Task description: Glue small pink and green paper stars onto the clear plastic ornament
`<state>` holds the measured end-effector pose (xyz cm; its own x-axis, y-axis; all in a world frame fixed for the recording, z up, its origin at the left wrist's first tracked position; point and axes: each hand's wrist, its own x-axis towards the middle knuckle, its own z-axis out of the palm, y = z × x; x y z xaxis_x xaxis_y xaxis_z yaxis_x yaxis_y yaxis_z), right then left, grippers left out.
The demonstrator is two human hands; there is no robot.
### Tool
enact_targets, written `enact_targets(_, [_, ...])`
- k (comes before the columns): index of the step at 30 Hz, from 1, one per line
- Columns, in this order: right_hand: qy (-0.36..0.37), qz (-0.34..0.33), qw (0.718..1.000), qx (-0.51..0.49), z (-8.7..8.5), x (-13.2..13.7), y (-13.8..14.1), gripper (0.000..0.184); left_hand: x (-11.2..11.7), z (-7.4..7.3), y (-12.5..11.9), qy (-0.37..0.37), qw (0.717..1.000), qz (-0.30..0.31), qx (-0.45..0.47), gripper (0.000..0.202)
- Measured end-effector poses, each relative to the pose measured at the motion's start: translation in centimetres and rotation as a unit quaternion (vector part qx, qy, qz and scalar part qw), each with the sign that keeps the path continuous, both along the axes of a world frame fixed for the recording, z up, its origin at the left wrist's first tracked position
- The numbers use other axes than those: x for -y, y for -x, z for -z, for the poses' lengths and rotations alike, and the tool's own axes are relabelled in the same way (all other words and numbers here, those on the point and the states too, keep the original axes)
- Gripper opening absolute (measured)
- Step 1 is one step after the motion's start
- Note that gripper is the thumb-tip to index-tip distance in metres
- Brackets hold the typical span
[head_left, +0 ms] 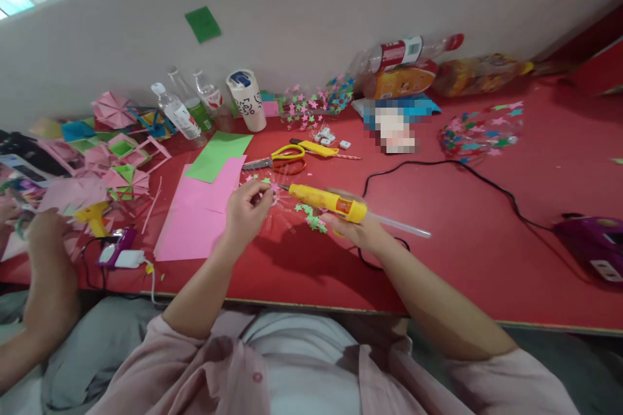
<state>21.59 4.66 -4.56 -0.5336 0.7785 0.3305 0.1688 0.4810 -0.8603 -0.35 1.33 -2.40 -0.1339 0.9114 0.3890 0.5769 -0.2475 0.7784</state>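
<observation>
My right hand [357,227] is closed around a yellow hot glue gun [324,198], which has a clear glue stick [402,225] jutting from its back end. The gun's nozzle points left, almost at the fingertips of my left hand [249,207]. Thumb and forefinger of that hand are pinched together; what lies between them is too small to make out. Below the nozzle spread clear plastic strips [287,220], partly hidden by my left hand. Small green paper stars [311,217] lie in a cluster under the gun, and several more stars sit just behind my left fingers.
Pink paper [187,220] and a green sheet [219,155] lie at left. Behind my hands are scissors [275,159] and a yellow box cutter [316,148]. A black cord [438,162] loops across the right side. Bottles [178,117] stand along the wall. A co-worker's hand [46,230] is at far left.
</observation>
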Motion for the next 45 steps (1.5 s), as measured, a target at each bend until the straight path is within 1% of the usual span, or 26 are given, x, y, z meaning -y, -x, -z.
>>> enact_targets(2, [0.009, 0.006, 1.0, -0.004, 0.5, 0.0, -0.1, 0.028, 0.1, 0.0, -0.3, -0.001, 1.0, 0.003, 0.006, 0.015])
enact_targets(6, [-0.005, 0.019, 1.0, 0.007, 1.0, -0.1, -0.2, 0.029, 0.2, -0.1, -0.7, 0.007, 1.0, 0.003, 0.016, 0.014])
enact_targets(9, [0.004, 0.026, 1.0, 0.003, 0.9, -0.2, 0.0, 0.032, 0.2, -0.1, -0.7, 0.003, 1.0, 0.0, 0.015, 0.014])
enact_targets(15, [0.023, -0.003, 1.0, -0.016, 0.1, -0.1, 0.3, 0.035, 0.1, -0.1, -0.6, -0.005, 1.0, 0.002, 0.015, 0.014])
enact_targets(21, [0.045, 0.001, 0.999, -0.013, 0.0, 0.0, 0.2, 0.036, 0.2, -0.2, -0.7, -0.005, 1.0, 0.008, 0.014, 0.014])
enact_targets(26, [0.04, -0.004, 0.999, 0.003, 0.2, -0.1, 0.1, 0.036, 0.2, -0.3, -0.7, -0.005, 1.0, 0.007, 0.022, 0.014])
enact_targets(33, [0.046, 0.008, 0.999, -0.01, 0.6, -0.1, 0.1, 0.038, 0.3, -0.3, -0.8, -0.003, 1.0, 0.01, 0.023, 0.015])
enact_targets(39, [0.047, -0.005, 0.999, -0.006, 0.4, 0.0, 0.0, 0.037, 0.4, -0.4, -0.9, -0.003, 1.0, 0.008, 0.03, 0.014])
enact_targets(45, [0.041, 0.007, 0.999, 0.0, 0.0, 0.2, 0.0, 0.035, 0.4, -0.5, -0.9, -0.009, 1.0, 0.008, 0.02, 0.015])
